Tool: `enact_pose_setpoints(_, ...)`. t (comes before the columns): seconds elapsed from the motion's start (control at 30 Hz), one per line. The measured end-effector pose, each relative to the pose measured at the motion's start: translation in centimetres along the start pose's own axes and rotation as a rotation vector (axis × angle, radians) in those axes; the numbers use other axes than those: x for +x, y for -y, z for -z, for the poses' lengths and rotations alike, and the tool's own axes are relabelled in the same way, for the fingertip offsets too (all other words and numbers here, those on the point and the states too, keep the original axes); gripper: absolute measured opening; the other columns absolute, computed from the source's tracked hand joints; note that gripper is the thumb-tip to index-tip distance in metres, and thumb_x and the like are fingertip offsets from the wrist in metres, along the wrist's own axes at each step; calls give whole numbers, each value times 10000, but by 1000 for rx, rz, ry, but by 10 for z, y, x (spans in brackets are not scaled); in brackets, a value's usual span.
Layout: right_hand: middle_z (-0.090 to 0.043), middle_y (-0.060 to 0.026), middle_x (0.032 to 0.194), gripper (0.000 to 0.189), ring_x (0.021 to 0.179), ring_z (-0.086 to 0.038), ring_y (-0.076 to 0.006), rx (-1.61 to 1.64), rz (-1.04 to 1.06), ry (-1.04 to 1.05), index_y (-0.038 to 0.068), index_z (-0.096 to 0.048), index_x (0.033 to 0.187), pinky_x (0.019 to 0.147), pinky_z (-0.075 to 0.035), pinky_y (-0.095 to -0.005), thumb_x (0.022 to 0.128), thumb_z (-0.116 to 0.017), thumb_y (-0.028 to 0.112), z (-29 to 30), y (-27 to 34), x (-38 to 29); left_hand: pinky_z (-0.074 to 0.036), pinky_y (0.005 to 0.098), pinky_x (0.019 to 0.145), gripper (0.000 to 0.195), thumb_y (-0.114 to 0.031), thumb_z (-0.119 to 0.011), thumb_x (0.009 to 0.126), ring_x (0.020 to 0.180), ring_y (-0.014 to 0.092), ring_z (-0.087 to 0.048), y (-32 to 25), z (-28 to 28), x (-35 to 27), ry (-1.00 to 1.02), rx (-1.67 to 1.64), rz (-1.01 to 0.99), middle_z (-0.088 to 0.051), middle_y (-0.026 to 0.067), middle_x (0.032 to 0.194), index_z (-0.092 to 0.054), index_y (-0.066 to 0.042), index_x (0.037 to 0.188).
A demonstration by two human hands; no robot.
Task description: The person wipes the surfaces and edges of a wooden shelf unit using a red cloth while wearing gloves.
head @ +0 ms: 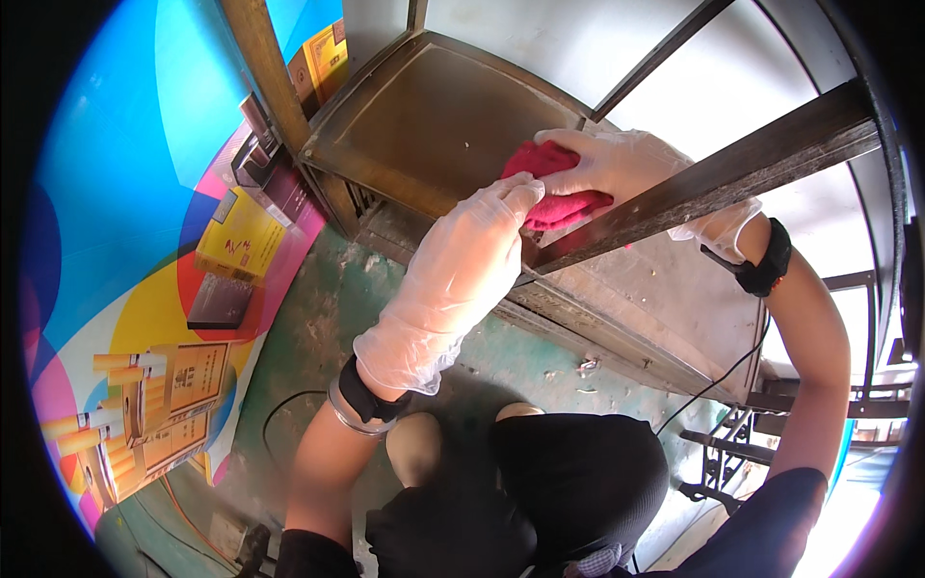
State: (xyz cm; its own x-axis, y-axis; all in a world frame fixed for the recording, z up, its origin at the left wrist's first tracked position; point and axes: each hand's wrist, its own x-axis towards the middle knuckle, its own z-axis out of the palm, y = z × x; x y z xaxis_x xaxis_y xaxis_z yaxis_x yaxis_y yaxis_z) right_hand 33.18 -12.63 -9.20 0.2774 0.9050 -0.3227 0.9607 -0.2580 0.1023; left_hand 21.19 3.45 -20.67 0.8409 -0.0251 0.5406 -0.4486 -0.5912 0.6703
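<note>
Both my hands wear clear plastic gloves. My right hand (614, 162) reaches behind a slanting dark wooden bar (708, 184) and grips a bunched red cloth (549, 180). The cloth lies against the corner of a brown wooden frame, above a dusty flat surface (636, 278). My left hand (470, 253) is at the near side of the bar, its fingertips touching the cloth's lower left edge; whether they pinch it cannot be told. A brown wooden panel with a raised rim (448, 115) lies beyond the hands.
On the left stands a colourful printed board (144, 238) showing cigarette packs, beside a wooden post (267, 72). Black cables (715, 383) cross the right side and the green worn floor (318, 311). A dark metal rack (723, 448) stands at the lower right.
</note>
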Motion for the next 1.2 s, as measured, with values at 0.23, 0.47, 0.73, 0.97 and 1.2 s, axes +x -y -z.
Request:
enact_pose_setpoints(0.23, -469, -134, 1328, 556, 1083, -585, -303, 288, -126, -190, 224, -549, 1285, 872, -527, -383, 767, -727, 319, -4, -2, -27, -493, 343, 836, 410, 126, -507, 768, 1016, 330, -595, 3, 18, -11, -131, 35, -1, -605, 140, 1135, -548, -52, 1135)
enact_pose_setpoints(0.47, -519, -125, 1260, 607, 1044, -591, -248, 928, -756, -479, 70, -490, 1335, 923, -506, -326, 766, -701, 45, -8, 32, -97, -486, 294, 783, 370, 154, -494, 788, 946, 272, -620, -6, 34, -15, -189, 15, -9, -616, 132, 1097, -575, -38, 1095)
enact_pose_setpoints(0.73, -563, -112, 1190, 630, 1018, -601, -263, 2090, -729, -1139, 49, -449, 1321, 862, -549, -438, 756, -724, 105, -44, 82, -138, -496, 296, 737, 407, 165, -515, 733, 861, 251, -620, -51, 18, -18, -56, -6, -51, -618, 141, 1079, -595, -30, 1082)
enact_pose_setpoints(0.97, -558, -118, 1220, 627, 1063, -588, -248, 2187, -630, -1301, 54, -435, 1335, 924, -505, -403, 780, -713, 141, -68, 97, -174, -488, 321, 821, 207, 60, -543, 839, 953, 289, -625, -52, 50, 24, -19, 230, -88, -629, 138, 1030, -581, -28, 1023)
enact_pose_setpoints(1.2, -535, -100, 1249, 652, 1091, -565, -257, 2417, -596, -1339, 66, -399, 1360, 912, -500, -449, 796, -707, 174, -69, 103, -172, -501, 364, 799, 215, -17, -551, 848, 938, 333, -605, -78, 71, 31, 66, 411, -59, -619, 133, 1024, -581, -61, 1056)
